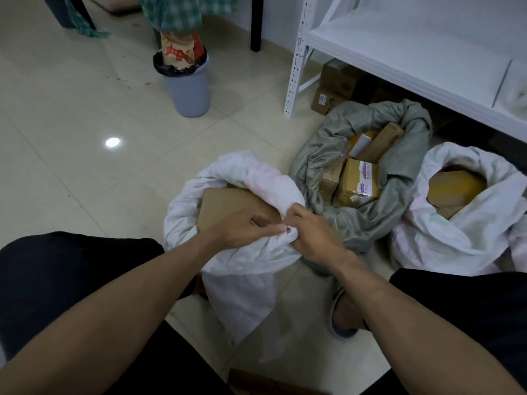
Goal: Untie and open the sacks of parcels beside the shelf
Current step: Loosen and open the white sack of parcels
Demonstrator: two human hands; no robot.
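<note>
Sacks beside the white shelf (399, 49): the grey sack (356, 223) and far white sack (456, 235) gape open, while my left hand (242, 226) and right hand (313, 232) pinch the near white sack (242, 258)'s rim, seemingly rolling down the last one.

Single head-worn view, looking forward and steeply down from above the wearer's knees. Wide-angle, with bowed edges. Close on the near white sack (228, 252), pinched at its rim by the left hand (242, 228) and right hand (310, 232) at frame centre. Farther beyond that sack: grey sack (356, 223), white shelf (399, 52) at upper right, grey waste bin (188, 89) at upper left. No second view to overlap.
</note>
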